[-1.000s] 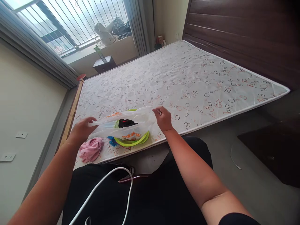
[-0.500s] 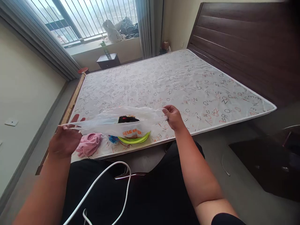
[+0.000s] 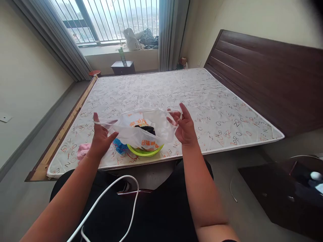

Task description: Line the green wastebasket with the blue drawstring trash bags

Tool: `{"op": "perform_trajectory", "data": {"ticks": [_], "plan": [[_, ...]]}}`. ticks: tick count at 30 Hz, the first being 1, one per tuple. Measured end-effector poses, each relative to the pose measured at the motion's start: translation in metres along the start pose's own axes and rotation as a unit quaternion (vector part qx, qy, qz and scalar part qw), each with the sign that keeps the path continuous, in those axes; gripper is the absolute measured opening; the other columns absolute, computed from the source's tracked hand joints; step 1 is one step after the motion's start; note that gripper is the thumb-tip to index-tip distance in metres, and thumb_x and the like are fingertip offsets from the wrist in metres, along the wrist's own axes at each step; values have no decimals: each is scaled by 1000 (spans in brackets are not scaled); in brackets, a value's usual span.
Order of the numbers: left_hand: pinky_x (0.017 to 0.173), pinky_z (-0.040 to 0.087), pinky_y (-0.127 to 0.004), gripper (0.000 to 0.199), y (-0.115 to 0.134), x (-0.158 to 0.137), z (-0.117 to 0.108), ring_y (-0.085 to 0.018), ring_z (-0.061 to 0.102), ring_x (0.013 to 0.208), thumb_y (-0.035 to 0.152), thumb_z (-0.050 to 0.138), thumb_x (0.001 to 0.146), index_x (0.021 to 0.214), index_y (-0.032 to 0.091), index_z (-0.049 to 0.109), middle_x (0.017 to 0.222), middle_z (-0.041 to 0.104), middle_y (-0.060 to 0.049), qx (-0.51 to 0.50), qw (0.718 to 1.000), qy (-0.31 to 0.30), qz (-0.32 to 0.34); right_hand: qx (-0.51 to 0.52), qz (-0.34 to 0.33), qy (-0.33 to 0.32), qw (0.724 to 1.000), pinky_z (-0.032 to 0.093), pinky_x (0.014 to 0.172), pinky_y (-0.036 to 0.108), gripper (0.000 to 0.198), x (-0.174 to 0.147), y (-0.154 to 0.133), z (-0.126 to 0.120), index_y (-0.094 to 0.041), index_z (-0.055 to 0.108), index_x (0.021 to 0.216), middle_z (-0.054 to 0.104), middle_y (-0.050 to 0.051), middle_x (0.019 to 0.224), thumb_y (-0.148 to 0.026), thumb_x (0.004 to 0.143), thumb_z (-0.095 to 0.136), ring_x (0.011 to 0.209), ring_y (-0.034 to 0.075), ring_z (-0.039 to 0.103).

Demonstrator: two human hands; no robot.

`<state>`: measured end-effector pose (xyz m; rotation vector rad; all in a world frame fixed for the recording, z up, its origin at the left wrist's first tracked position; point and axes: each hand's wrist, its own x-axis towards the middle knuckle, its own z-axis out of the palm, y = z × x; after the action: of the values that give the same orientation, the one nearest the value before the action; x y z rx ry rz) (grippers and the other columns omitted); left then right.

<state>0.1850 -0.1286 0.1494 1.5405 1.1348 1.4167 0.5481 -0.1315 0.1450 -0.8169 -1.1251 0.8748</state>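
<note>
White cord (image 3: pixel 128 176) was seen closest, bent in a big loop over black clothes (image 3: pixel 161 215). Past it, the left hand (image 3: pixel 101 136) was held up with its fingers and thumb spread apart, and one handle of a thin white plastic bag (image 3: pixel 137 139) was pulled across the fingers. On the right hand (image 3: pixel 185 129), the fingers were spread apart too, with the other handle looped about them. The bag was stretched wide between the two hands, above the near edge of a white mattress (image 3: pixel 151 87), and something black (image 3: pixel 148 129) could be seen in its mouth. Orange letters were printed on the bag. Just below, the rim of a bright green bowl (image 3: pixel 145 154) was shown, but it could not be told if the bag was set in the bowl or hung over it. To the left of the bowl, crinkly blue plastic (image 3: pixel 119 147) was laid, and then a pink cloth (image 3: pixel 83 151), partly hidden by the left arm (image 3: pixel 75 188). Farther off, a dark headboard (image 3: pixel 264 80) was seen at the right. Behind the mattress, something green (image 3: pixel 122 55) was stood on a small dark cabinet (image 3: pixel 123 69), and full bags (image 3: pixel 132 39) were piled by a barred window (image 3: pixel 113 20).
</note>
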Motion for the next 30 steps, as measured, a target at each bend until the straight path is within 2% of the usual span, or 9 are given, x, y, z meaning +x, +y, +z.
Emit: {"op": "perform_trajectory", "data": {"ticks": [3, 6, 11, 14, 17, 22, 25, 28, 30], "plan": [[105, 56, -37, 118, -11, 15, 8, -23, 68, 119, 33, 88, 78, 170, 29, 14, 138, 67, -13, -35, 994, 100, -8, 3, 2, 62, 998, 61, 87, 43, 53, 20, 14, 13, -42, 52, 149, 65, 0, 95, -56, 98, 60, 85, 17, 69], [88, 62, -33, 100, -27, 35, 4, -19, 73, 96, 39, 81, 83, 166, 30, 26, 121, 71, -9, -93, 977, 184, -52, 33, 8, 120, 992, 59, 66, 32, 48, 34, 41, 14, -42, 55, 146, 64, -1, 99, -57, 101, 55, 56, 8, 49], [77, 61, -32, 83, -54, 58, -1, -17, 74, 83, 50, 75, 88, 160, 37, 35, 98, 67, -1, -139, 969, 186, -86, 28, 59, 104, 992, 36, 41, 25, 48, 34, 74, 10, -42, 62, 136, 61, -1, 95, -65, 94, 61, 48, 7, 32], [75, 58, -31, 73, -62, 68, 9, -11, 71, 77, 46, 60, 100, 164, 38, 25, 103, 65, 0, -113, 971, 209, -40, -3, 39, 93, 995, 47, 50, 27, 53, 33, 85, 11, -43, 56, 142, 64, 2, 108, -70, 96, 54, 58, 10, 48], [66, 53, -26, 75, -62, 80, 20, -5, 58, 59, 38, 56, 103, 166, 34, 15, 84, 61, 6, -121, 965, 233, 3, -35, 22, 77, 996, 59, 74, 37, 66, 33, 97, 12, -39, 48, 147, 64, 8, 127, -80, 97, 36, 88, 19, 67], [61, 47, -25, 49, -58, 90, 29, -3, 57, 59, 41, 50, 108, 154, 26, 41, 92, 69, 4, -120, 968, 218, -8, -36, 111, 25, 993, 60, 84, 48, 92, 29, 106, 12, -27, 53, 140, 67, 15, 127, -94, 88, 17, 110, 28, 70], [63, 52, -27, 42, -63, 90, 34, -8, 60, 54, 36, 52, 107, 147, 25, 45, 76, 67, 7, -181, 954, 233, -53, -54, 106, -68, 991, 58, 95, 53, 104, 25, 91, 19, -27, 56, 140, 64, 17, 138, -102, 79, 18, 128, 32, 64], [76, 60, -34, 34, -66, 89, 39, -15, 66, 55, 41, 55, 104, 134, 24, 54, 53, 48, 10, -265, 930, 234, -97, -100, 53, -115, 987, 49, 112, 56, 81, 21, 69, 37, -29, 70, 116, 57, 11, 150, -97, 74, 55, 146, 33, 50], [83, 62, -36, 25, -63, 88, 39, -13, 60, 48, 40, 55, 105, 122, 23, 59, 48, 37, 12, -327, 904, 238, -136, -77, 48, -81, 993, 46, 116, 57, 57, 20, 59, 52, -26, 67, 82, 67, 9, 137, -83, 80, 67, 143, 32, 54]]}}
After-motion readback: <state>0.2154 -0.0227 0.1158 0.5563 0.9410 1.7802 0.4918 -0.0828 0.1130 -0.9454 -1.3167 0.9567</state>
